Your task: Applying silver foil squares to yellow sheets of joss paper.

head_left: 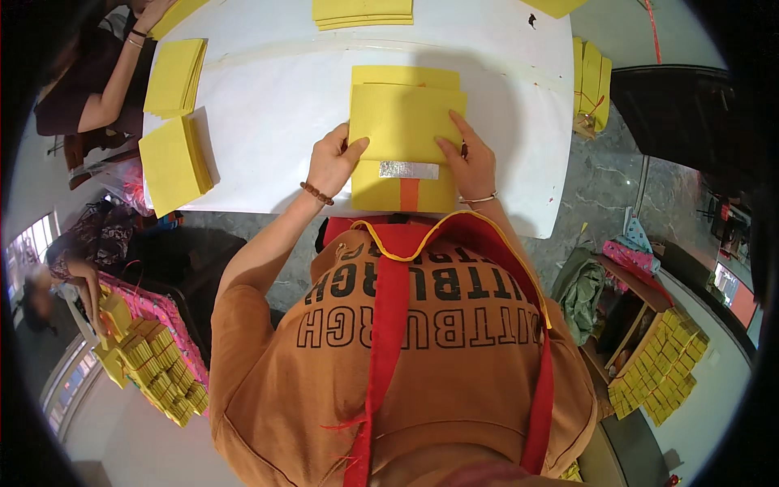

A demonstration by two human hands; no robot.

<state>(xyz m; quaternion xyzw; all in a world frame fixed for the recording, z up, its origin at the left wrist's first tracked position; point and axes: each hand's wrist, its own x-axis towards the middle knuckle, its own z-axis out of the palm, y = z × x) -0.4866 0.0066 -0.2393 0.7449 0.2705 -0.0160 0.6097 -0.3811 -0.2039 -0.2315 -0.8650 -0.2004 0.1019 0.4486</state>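
A yellow paper stack [406, 122] lies in front of me, held by its two sides. My left hand [331, 162] grips the left edge with the thumb on top, a brown bead bracelet at its wrist. My right hand [472, 166] grips the right edge, thumb on top and forefinger along the side; a thin bangle circles that wrist. Below the stack's near edge shows another yellow sheet [373, 193] with a silver foil strip [408, 170] and an orange band [409, 196]. More yellow paper [406, 75] juts out past the far edge. The fingers underneath are hidden.
The white-covered table [268, 138] carries yellow paper piles at left [174, 77] and a far pile [363, 11]. Another person's arm [114, 89] reaches in at far left. Tied yellow bundles are stacked at lower left [162, 365] and lower right [659, 365].
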